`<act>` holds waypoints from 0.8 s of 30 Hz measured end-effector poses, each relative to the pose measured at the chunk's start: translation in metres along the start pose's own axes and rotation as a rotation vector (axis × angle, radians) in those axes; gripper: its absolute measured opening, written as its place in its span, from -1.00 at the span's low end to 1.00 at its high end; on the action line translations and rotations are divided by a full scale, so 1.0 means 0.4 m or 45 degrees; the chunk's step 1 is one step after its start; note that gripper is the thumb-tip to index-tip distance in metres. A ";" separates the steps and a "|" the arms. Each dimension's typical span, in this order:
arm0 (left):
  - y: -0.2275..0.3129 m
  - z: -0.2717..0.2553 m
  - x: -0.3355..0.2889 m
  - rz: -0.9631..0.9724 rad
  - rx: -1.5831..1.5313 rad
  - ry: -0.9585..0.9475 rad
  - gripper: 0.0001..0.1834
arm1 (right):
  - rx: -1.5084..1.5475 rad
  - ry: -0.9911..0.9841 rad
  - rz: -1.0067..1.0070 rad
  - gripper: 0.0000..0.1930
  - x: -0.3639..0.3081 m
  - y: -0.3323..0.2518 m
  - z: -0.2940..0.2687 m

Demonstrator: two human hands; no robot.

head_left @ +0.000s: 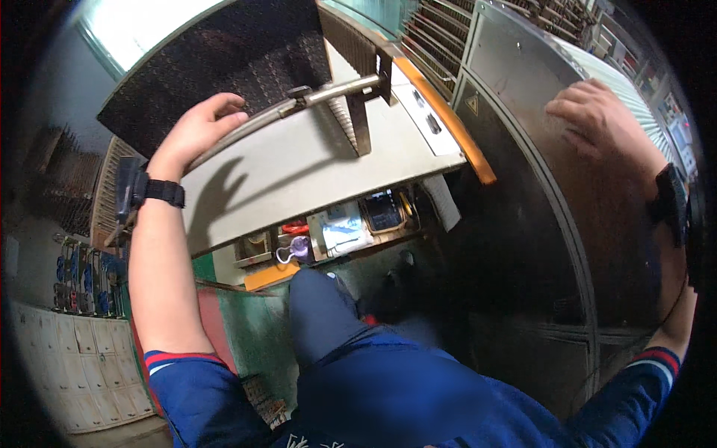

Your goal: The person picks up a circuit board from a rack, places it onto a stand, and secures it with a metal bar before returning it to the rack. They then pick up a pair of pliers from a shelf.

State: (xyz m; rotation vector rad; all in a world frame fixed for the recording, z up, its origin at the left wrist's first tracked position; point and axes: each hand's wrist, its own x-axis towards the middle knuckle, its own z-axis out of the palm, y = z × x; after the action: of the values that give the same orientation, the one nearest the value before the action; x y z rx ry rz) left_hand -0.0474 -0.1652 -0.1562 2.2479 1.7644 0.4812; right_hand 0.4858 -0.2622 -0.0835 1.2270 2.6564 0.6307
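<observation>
My left hand (200, 131) is at the end of a metal rod (328, 93), thumb and fingers apart and not closed round it; whether the palm touches the rod I cannot tell. The rod runs along a large dark speckled panel (246, 63), which stands tilted on a pale worktop (291, 168). At the rod's far end is a rack with rows of thin teeth (357, 112). On the right, my right hand (597, 123) is loosely bent with its fingers apart, over the upper part of a shiny metal cabinet (515, 56). Nothing shows in its fingers.
Below the worktop, an open drawer holds a purple-lidded bottle (296, 248), a white packet (345, 230) and a dark basket (385, 211). An orange edge strip (448, 123) borders the worktop's right side. White lockers (86, 366) stand at lower left, beneath a rack of small blue items (86, 276).
</observation>
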 end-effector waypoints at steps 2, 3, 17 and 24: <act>0.034 0.004 -0.004 -0.025 0.057 0.027 -0.50 | -0.003 0.024 -0.031 -0.73 -0.014 0.009 0.007; 0.036 0.000 0.000 0.008 0.032 -0.011 -0.51 | -0.008 0.033 -0.022 -0.72 -0.017 0.006 0.008; 0.028 0.007 0.010 -0.020 -0.083 -0.052 -0.52 | 0.019 -0.022 0.018 -0.67 0.001 -0.015 -0.020; -0.015 -0.004 0.003 0.125 -0.100 -0.017 -0.57 | 0.037 0.124 -0.080 -0.70 0.003 0.010 0.001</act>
State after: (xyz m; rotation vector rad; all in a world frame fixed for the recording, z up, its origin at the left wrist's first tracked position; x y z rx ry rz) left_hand -0.0531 -0.1626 -0.1568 2.2853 1.6061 0.5437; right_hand 0.4878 -0.2591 -0.0820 1.1434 2.7814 0.6603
